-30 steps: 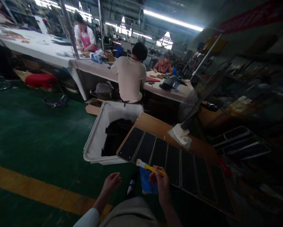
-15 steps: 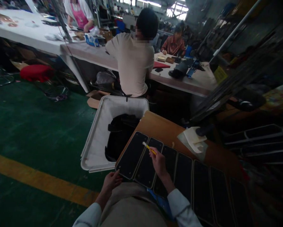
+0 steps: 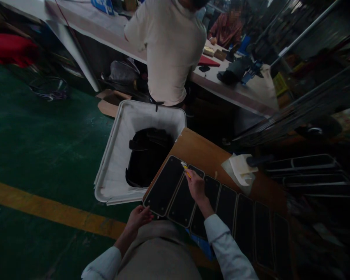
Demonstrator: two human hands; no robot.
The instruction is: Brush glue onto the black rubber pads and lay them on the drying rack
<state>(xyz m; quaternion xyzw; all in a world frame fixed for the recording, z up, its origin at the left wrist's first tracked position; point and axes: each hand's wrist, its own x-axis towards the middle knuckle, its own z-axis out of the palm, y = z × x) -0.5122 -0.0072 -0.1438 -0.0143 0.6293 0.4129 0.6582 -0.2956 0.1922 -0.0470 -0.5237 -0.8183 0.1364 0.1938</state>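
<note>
Bin stands on the left. Next, the left hand has half-bent fingers at the near corner of the first black pad; I can't tell if they hold it. A bump could knock that pad off the table's edge, maybe into the bin. The brush, at the pad's far right side, is pinched in the right hand, fingers closed. If it slips, it could rub the next pad.

Yellow-handled brush, black panels (each one pale-rimmed), brown board, white bin, green floor
</note>
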